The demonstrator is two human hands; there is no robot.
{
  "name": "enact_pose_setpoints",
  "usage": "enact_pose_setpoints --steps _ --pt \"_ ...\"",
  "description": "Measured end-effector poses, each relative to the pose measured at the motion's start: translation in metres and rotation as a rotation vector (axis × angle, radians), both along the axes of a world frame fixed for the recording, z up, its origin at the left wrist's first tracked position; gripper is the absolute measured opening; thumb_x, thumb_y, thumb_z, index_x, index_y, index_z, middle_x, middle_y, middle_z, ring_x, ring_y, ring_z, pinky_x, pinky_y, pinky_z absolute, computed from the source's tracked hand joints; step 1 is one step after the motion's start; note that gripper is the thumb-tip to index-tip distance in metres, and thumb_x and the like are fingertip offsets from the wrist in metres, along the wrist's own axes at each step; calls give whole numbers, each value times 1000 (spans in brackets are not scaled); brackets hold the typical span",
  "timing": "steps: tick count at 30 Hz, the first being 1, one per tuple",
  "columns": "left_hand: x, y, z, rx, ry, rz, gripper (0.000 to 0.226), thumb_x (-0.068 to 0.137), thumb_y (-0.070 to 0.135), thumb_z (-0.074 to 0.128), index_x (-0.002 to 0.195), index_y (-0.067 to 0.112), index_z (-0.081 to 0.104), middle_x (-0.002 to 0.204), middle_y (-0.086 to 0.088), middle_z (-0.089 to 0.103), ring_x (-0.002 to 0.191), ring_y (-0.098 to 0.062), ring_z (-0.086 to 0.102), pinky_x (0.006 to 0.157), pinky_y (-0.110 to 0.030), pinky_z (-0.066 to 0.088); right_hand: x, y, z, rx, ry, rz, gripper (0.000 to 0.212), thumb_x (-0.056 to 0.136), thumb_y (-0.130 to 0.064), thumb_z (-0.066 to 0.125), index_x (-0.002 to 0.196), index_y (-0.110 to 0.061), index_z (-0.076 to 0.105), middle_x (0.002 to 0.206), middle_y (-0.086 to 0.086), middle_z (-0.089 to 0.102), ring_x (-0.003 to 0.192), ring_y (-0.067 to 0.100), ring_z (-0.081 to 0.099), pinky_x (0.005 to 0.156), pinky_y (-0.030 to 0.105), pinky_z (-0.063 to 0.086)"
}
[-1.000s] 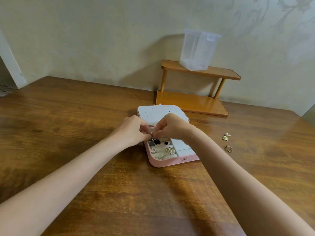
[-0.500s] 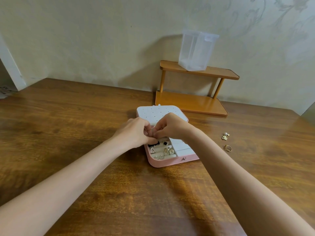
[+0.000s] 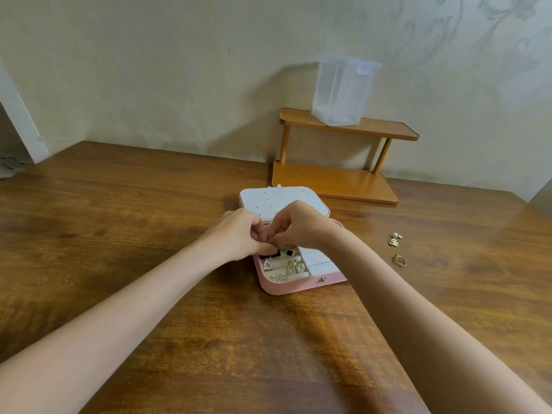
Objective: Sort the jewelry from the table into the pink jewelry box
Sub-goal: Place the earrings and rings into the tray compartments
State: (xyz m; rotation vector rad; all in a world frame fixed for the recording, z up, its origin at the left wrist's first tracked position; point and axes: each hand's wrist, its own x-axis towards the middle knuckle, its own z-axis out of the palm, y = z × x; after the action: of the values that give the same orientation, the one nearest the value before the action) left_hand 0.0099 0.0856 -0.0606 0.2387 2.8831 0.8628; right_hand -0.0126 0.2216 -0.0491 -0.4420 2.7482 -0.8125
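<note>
Working over the back of the pink jewelry box, the left hand and right hand meet fingertip to fingertip, both curled inward as if pinching one very small piece between them; the piece itself is hidden by the fingers, so what it is cannot be told. Using both hands together suggests fiddly work, perhaps seating an earring or fitting its back, rather than simply dropping an item in. The box lies open on the desk, its white perforated lid panel folded back beyond the hands, probably so studs can be pushed through its holes. In the near part of the tray, pieces already sit in the padded rows: black square earrings, a triangular earring, gold rectangular earrings and small fan-shaped earrings. Well to the right on the desk, apart from the box, a pearl earring, a small gold piece and a gold ring remain unsorted, so the task looks mostly but not fully done. Against the wall stands a wooden two-tier shelf carrying a translucent plastic container.
</note>
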Motion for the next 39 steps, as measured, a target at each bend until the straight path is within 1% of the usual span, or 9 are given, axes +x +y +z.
enact_pose_setpoints --steps 5,9,15,19,23,28,32,35,39 --pt "-6 -9 11 148 30 33 25 79 40 68 83 15 67 89 4 62 86 -11 55 64 -24 39 -1 24 17 -222 -19 -167 16 88 -10 60 99 -4 69 75 -1 62 60 5 51 53 13 42" --pt "-14 -1 15 178 66 13 18 86 32 62 85 14 67 92 0 64 89 -15 57 72 -28 43 -4 61 32 -331 -10 -322 13 90 -12 58 92 -6 69 77 2 63 64 9 53 59 17 47" --pt "-16 49 16 157 97 -185 9 89 22 58 92 18 66 88 9 60 74 3 50 63 -12 38 -15 139 31 65 257 -531 21 89 -2 51 90 -7 72 91 11 66 82 22 59 72 28 45" --pt "-16 71 14 129 79 -289 11 90 19 57 94 16 67 90 10 60 77 5 52 69 -10 41 -14 175 3 259 192 -579 19 87 -2 56 93 -9 73 102 15 68 92 30 63 81 34 50" --pt "-18 77 7 123 73 -320 10 89 17 58 87 21 67 89 11 63 82 3 56 83 -22 48 -10 181 -21 234 156 -535 20 86 -1 59 99 -10 71 105 13 66 88 24 63 77 29 51" --pt "-19 79 6 129 83 -309 15 88 15 58 82 27 65 84 16 60 83 1 56 81 -22 47 -9 184 -21 216 213 -520 13 84 -2 63 93 -6 72 98 13 65 79 20 57 71 27 48" --pt "-19 82 9 249 175 -238 18 88 12 56 81 26 66 84 13 63 83 -5 61 77 -22 49 -10 176 -2 -87 294 -538 11 85 -4 62 91 -1 71 83 14 70 70 20 63 72 29 56" --pt "-21 83 10 369 192 -179 13 88 14 58 91 23 67 92 7 66 86 -9 62 82 -26 51 -1 154 21 -451 67 -373 12 85 -3 62 94 1 68 80 10 69 68 13 65 64 19 56" --pt "-19 86 11 647 -28 -108 23 88 15 63 111 18 64 103 1 67 92 -13 66 85 -27 54 6 125 35 -551 -134 -133 9 86 -3 60 91 -3 68 80 9 69 69 12 66 65 18 54"
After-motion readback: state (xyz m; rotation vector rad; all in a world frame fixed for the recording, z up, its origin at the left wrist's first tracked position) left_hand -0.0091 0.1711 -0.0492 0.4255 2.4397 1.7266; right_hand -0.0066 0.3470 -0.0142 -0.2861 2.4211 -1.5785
